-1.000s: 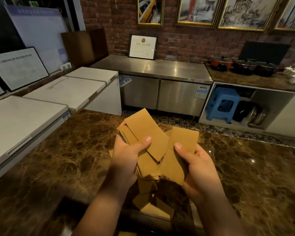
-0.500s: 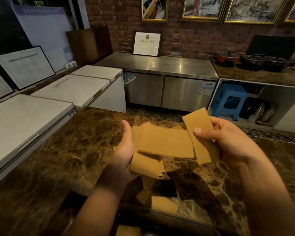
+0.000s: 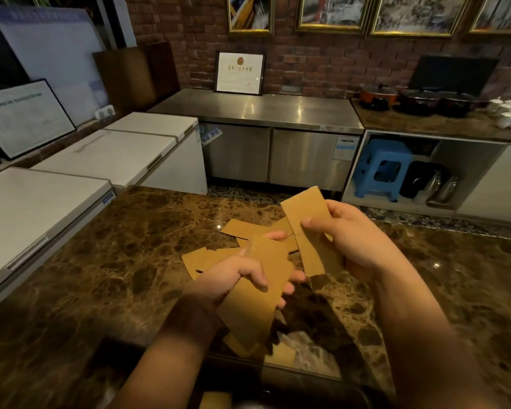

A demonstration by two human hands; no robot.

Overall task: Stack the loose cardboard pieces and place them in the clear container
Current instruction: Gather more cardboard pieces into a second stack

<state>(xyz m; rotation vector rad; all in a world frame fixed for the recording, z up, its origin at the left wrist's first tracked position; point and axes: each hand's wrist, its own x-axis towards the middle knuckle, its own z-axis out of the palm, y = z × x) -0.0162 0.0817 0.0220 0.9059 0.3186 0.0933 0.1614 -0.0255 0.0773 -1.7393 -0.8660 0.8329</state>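
While both hands work above the counter, I see the flat tan cardboard pieces split three ways: a fanned bunch point(image 3: 257, 293) in the left hand point(image 3: 236, 278), one long strip point(image 3: 307, 228) in the right hand point(image 3: 354, 240), and loose ones point(image 3: 281, 354) lying on the brown marble countertop point(image 3: 101, 276) at approx 6 o'clock from the bunch. L fingers curl round the bunch, thumb across its face. R thumb and fingers pinch the strip, which stands tilted at 1 o'clock from the bunch, the two about touching. Clear plastic container's rim point(image 3: 292, 374) shows at bottom centre; another tan piece point(image 3: 216, 399) is seen through it. White chest freezers point(image 3: 115, 154) at 10 o'clock, blue plastic stool point(image 3: 381, 169) at 1 o'clock.
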